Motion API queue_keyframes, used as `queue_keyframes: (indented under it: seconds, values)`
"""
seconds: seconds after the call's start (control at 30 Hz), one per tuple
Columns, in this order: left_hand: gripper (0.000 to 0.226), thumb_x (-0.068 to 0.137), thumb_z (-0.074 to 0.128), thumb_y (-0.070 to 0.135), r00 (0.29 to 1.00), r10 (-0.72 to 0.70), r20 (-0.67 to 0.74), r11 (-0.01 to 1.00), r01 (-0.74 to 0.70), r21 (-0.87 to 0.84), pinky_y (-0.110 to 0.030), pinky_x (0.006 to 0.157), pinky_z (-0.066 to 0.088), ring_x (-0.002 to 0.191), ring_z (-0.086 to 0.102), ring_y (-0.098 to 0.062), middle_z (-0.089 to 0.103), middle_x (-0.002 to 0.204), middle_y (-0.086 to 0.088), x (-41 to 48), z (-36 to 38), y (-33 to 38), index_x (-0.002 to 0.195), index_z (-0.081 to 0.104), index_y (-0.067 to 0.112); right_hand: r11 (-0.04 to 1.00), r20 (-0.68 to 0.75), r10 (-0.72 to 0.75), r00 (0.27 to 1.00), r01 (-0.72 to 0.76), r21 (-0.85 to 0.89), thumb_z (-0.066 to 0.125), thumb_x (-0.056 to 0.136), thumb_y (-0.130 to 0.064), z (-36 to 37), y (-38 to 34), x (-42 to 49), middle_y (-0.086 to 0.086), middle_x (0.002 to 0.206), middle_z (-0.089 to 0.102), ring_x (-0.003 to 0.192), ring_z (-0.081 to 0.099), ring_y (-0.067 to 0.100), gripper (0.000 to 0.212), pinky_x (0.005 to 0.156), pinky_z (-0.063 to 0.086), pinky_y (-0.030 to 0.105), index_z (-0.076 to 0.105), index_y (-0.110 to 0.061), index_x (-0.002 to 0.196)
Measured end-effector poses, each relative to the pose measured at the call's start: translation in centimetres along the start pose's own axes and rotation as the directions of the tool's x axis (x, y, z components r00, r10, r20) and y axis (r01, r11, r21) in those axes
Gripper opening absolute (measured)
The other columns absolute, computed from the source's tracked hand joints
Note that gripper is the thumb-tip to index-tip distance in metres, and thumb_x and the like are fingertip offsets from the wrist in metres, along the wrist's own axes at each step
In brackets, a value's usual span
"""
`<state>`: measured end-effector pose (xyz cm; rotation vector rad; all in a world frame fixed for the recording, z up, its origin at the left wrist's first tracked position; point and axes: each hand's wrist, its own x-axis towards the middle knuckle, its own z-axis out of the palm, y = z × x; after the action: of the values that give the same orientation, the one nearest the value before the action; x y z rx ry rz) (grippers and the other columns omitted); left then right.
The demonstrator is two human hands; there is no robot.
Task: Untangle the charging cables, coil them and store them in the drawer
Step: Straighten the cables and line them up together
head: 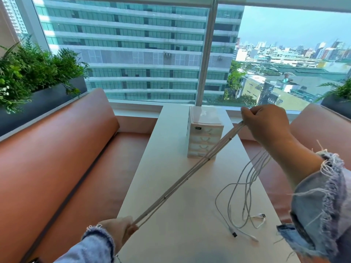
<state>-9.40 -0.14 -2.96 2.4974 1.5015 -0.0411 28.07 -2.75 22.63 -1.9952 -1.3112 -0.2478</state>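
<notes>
Cables [182, 185], white and several together, stretch in a tight straight bundle across the white table [171, 243], from low on the left to high on the right. The left hand [115, 229] sits at the near left edge of the table, fingers curled round the lower end of the bundle. The right hand [266, 124] is raised above the far right side of the table and grips the upper end in a closed fist. Both wrists come out of frayed denim sleeves [322, 196].

Below the right hand, the loose ends [248, 186] of the same cables hang down under the forearm and fall in slack loops onto the near right part of the table. A silver plug [261, 215] and a black-tipped plug [234, 234] lie there among the loops, well apart from the left hand.

A small pale drawer unit [204, 135] stands upright in the middle of the table beyond the taut bundle, which crosses in front of its lower right corner. Its stacked drawers all look pushed in.

Brown padded benches [57, 158] flank the table on both sides. A dark planter [43, 103] with green ferns stands behind the left bench, and a large window [133, 54] behind the table looks onto a tall building.
</notes>
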Motion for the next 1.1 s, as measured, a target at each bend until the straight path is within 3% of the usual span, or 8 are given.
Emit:
queue_keyframes:
  seconds: [0.1, 0.27, 0.53, 0.67, 0.77, 0.9, 1.0, 1.1]
  values:
    - [0.074, 0.055, -0.005, 0.09, 1.0, -0.013, -0.006, 0.997, 0.013, 0.077, -0.023, 0.051, 0.031, 0.05, 0.038, -0.005, 0.043, 0.061, 0.003, -0.3, -0.8, 0.7, 0.071, 0.029, 0.026, 1.0, 0.008, 0.018, 1.0, -0.018, 0.024, 0.048, 0.093, -0.035, -0.1, -0.1, 0.0, 0.017, 0.055, 0.058, 0.06, 0.054, 0.031, 0.046, 0.058, 0.043, 0.033, 0.07, -0.003, 0.068]
    - [0.038, 0.092, 0.02, 0.06, 0.99, -0.109, -0.086, 0.992, 0.114, 0.049, -0.026, 0.063, 0.044, 0.067, 0.056, -0.016, 0.051, 0.067, 0.007, 0.6, 0.2, 0.7, 0.086, 0.037, 0.026, 0.999, 0.017, -0.022, 1.0, 0.021, 0.029, 0.048, 0.093, -0.036, 0.0, -1.3, -0.6, 0.011, 0.048, 0.054, 0.055, 0.051, 0.027, 0.048, 0.06, 0.045, 0.032, 0.068, -0.003, 0.064]
    - [0.026, 0.096, 0.03, 0.046, 0.982, -0.161, 0.101, 0.984, 0.152, 0.092, -0.04, 0.095, 0.036, 0.089, 0.053, -0.015, 0.047, 0.082, 0.012, 2.0, -0.1, 1.3, 0.074, 0.033, 0.034, 0.989, 0.137, -0.121, 0.983, 0.108, 0.096, 0.049, 0.094, -0.041, -0.4, -4.5, -1.5, -0.002, 0.039, 0.046, 0.051, 0.048, 0.019, 0.047, 0.062, 0.045, 0.031, 0.067, -0.012, 0.061]
    - [0.034, 0.082, 0.057, 0.044, 0.899, -0.186, 0.395, 0.977, 0.129, 0.167, -0.032, 0.099, 0.041, 0.112, 0.057, -0.018, 0.052, 0.126, 0.005, 3.5, -3.9, 2.9, 0.115, 0.051, 0.039, 0.976, 0.172, -0.194, 0.966, 0.173, 0.129, 0.049, 0.094, -0.042, -0.1, -6.0, -2.4, -0.001, 0.035, 0.039, 0.043, 0.038, 0.015, 0.05, 0.056, 0.038, 0.03, 0.066, -0.006, 0.063]
    - [0.042, 0.092, 0.056, 0.029, 0.971, -0.022, 0.24, 0.992, 0.051, -0.116, -0.022, 0.087, 0.04, 0.099, 0.057, -0.012, 0.055, 0.129, 0.002, 4.8, -11.1, 6.9, 0.133, 0.049, 0.024, 0.969, 0.208, -0.231, 0.951, 0.205, 0.138, 0.049, 0.094, -0.042, 0.5, -6.5, -2.9, 0.002, 0.043, 0.042, 0.044, 0.04, 0.016, 0.05, 0.054, 0.035, 0.029, 0.066, -0.004, 0.066]
    - [0.029, 0.101, 0.04, 0.027, 0.96, 0.088, -0.267, 0.626, -0.262, -0.735, -0.018, 0.085, 0.045, 0.09, 0.061, 0.003, 0.068, 0.104, 0.011, 3.6, -20.4, 14.6, 0.11, 0.067, 0.019, 0.961, 0.219, -0.264, 0.939, 0.237, 0.142, 0.048, 0.095, -0.044, 1.2, -6.9, -3.6, 0.005, 0.05, 0.053, 0.053, 0.049, 0.018, 0.049, 0.058, 0.038, 0.029, 0.07, -0.008, 0.071]
    - [0.035, 0.103, 0.036, 0.027, 0.962, 0.116, -0.249, 0.365, -0.274, -0.89, -0.032, 0.088, 0.054, 0.09, 0.069, -0.016, 0.072, 0.096, -0.004, 3.0, -22.8, 18.0, 0.105, 0.066, 0.01, 0.957, 0.191, -0.267, 0.945, 0.236, 0.168, 0.047, 0.095, -0.043, 0.9, -6.9, -3.8, 0.001, 0.061, 0.067, 0.065, 0.061, 0.017, 0.046, 0.065, 0.045, 0.03, 0.074, -0.014, 0.072]
    - [0.035, 0.102, 0.037, 0.024, 0.971, 0.187, -0.147, 0.278, -0.196, -0.94, -0.034, 0.072, 0.053, 0.062, 0.058, -0.017, 0.061, 0.071, -0.003, 2.9, -22.1, 19.4, 0.084, 0.064, 0.01, 0.955, 0.182, -0.261, 0.948, 0.227, 0.192, 0.048, 0.094, -0.043, 0.9, -6.3, -4.0, 0.001, 0.056, 0.066, 0.061, 0.061, 0.017, 0.049, 0.065, 0.048, 0.031, 0.069, -0.012, 0.062]
